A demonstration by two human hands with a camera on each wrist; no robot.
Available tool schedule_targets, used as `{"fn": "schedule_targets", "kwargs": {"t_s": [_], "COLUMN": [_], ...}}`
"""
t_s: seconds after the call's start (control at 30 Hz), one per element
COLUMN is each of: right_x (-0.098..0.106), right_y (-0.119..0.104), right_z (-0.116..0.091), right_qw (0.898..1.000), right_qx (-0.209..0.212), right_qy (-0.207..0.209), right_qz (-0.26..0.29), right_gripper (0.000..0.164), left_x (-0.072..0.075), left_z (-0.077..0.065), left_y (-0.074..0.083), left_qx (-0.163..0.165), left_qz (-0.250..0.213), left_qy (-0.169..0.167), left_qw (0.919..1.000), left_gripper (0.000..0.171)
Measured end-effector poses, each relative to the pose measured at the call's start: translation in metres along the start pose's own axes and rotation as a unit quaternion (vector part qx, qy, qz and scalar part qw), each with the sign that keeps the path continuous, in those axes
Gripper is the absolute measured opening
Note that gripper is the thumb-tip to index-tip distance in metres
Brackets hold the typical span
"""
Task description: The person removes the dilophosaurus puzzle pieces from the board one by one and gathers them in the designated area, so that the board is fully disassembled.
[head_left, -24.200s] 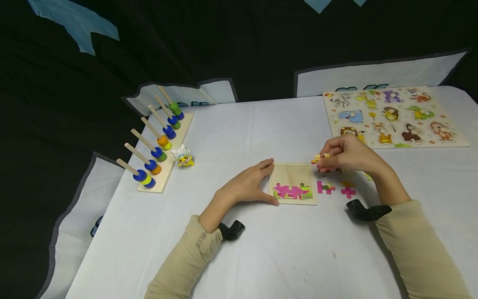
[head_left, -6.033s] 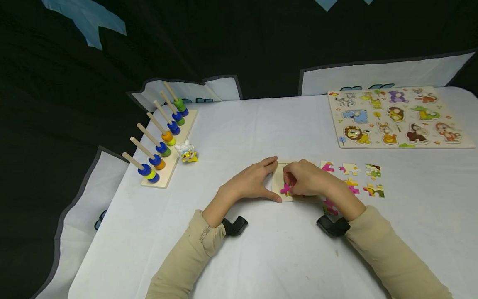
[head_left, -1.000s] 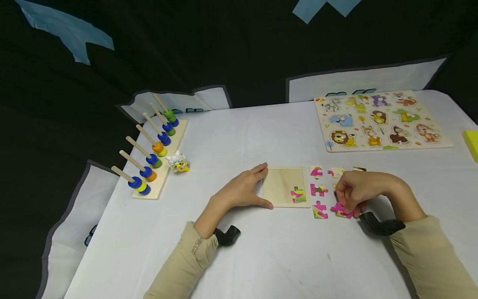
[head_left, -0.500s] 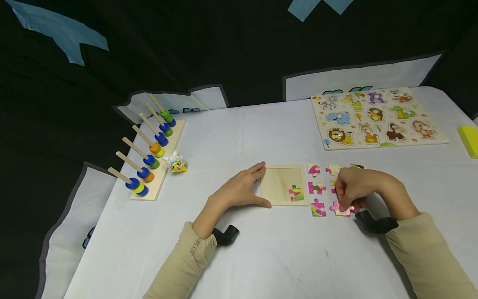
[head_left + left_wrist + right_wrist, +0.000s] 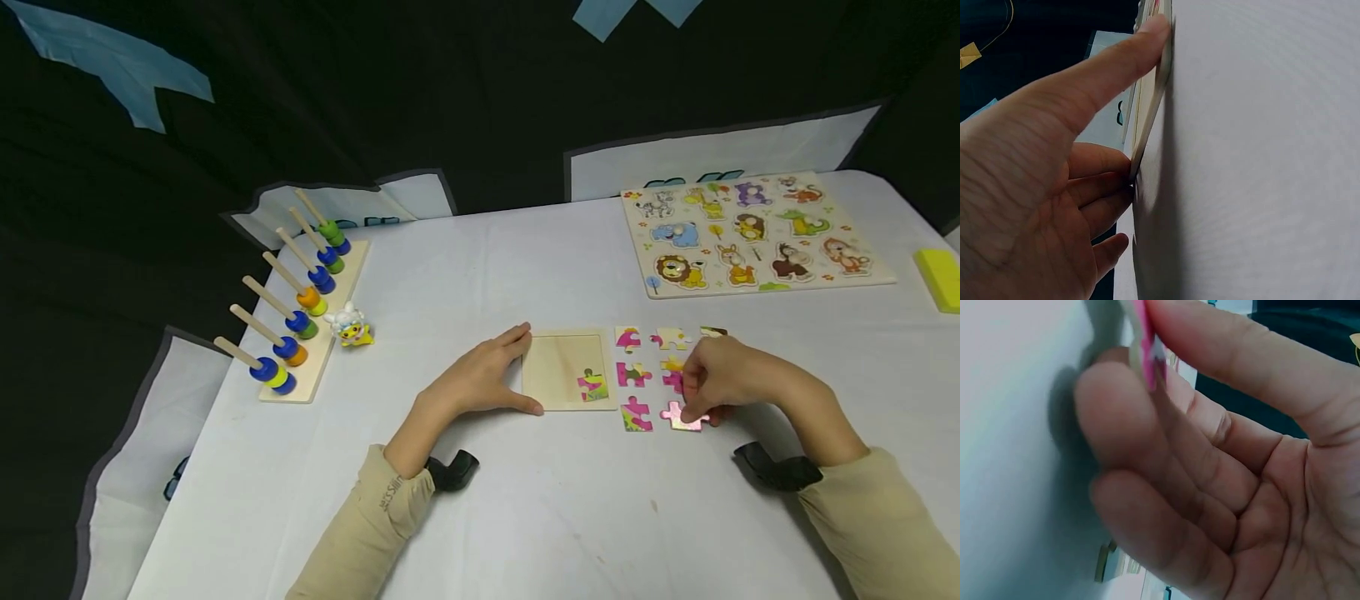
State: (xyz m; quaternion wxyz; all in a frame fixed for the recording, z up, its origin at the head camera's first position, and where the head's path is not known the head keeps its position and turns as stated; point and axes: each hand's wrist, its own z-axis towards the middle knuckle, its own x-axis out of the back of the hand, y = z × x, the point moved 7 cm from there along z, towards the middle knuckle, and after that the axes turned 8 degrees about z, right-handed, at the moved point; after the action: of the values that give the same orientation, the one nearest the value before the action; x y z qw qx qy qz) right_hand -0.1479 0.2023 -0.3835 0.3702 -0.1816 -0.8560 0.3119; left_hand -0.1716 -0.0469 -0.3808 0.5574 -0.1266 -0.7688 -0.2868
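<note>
My left hand [image 5: 480, 377] holds the left side of a square wooden puzzle tray [image 5: 555, 367], fingers at its far left corner and thumb along the near edge. In the left wrist view the thumb lies against the tray's edge [image 5: 1154, 106]. One pink-and-green jigsaw piece [image 5: 594, 386] lies in the tray's lower right corner. My right hand [image 5: 731, 379] pinches a pink jigsaw piece [image 5: 681, 417] at the near end of the middle column. In the right wrist view the thumb presses that piece [image 5: 1146, 350] from above, fingers curled beneath. Some pieces lie partly hidden behind this hand.
Loose jigsaw pieces [image 5: 634, 375] lie in rows right of the tray. A large animal puzzle board [image 5: 720, 229] stands at the back right, a yellow block [image 5: 939, 281] beyond it. On the left are a peg board with coloured rings [image 5: 330, 333] and a small figurine [image 5: 350, 327].
Earlier, several joined pieces lay along the tray's near edge; now one is in it and others lie in rows to its right. Lately the right hand, pinching the pink piece, has barely moved.
</note>
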Motion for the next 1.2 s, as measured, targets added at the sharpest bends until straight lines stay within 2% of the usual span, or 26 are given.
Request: {"fn": "schedule_targets", "kwargs": {"t_s": [0.23,0.4,0.53,0.7,0.83,1.0,1.2], "right_x": [0.005,0.005,0.009,0.015,0.011,-0.004,-0.017], "right_y": [0.006,0.004,-0.005,-0.029,-0.050,-0.067,-0.075], "right_z": [-0.001,-0.002,-0.002,0.005,0.019,0.038,0.048], "right_qw": [0.998,0.998,0.998,0.991,0.982,0.975,0.970], "right_qx": [-0.023,-0.014,0.027,0.103,0.154,0.202,0.221], "right_qy": [0.032,0.026,0.029,0.077,0.106,0.086,0.089], "right_qz": [-0.050,-0.051,-0.054,-0.046,-0.023,-0.014,-0.041], "right_gripper": [0.035,0.035,0.029,0.020,0.033,0.049,0.041], "left_x": [-0.001,-0.001,-0.001,-0.001,-0.001,-0.002,-0.001], "left_z": [0.000,0.000,0.001,0.002,0.001,0.001,0.001], "left_y": [-0.001,-0.001,0.000,0.000,-0.002,-0.001,-0.001], "left_qx": [0.005,0.005,0.002,-0.001,0.000,-0.001,-0.001], "left_qz": [-0.003,0.001,-0.002,-0.002,-0.003,0.001,-0.001], "left_qy": [-0.002,-0.002,-0.002,-0.001,-0.003,-0.005,-0.004], "left_qw": [1.0000,1.0000,1.0000,1.0000,1.0000,1.0000,1.0000], "left_gripper": [0.103,0.102,0.102,0.103,0.104,0.105,0.104]}}
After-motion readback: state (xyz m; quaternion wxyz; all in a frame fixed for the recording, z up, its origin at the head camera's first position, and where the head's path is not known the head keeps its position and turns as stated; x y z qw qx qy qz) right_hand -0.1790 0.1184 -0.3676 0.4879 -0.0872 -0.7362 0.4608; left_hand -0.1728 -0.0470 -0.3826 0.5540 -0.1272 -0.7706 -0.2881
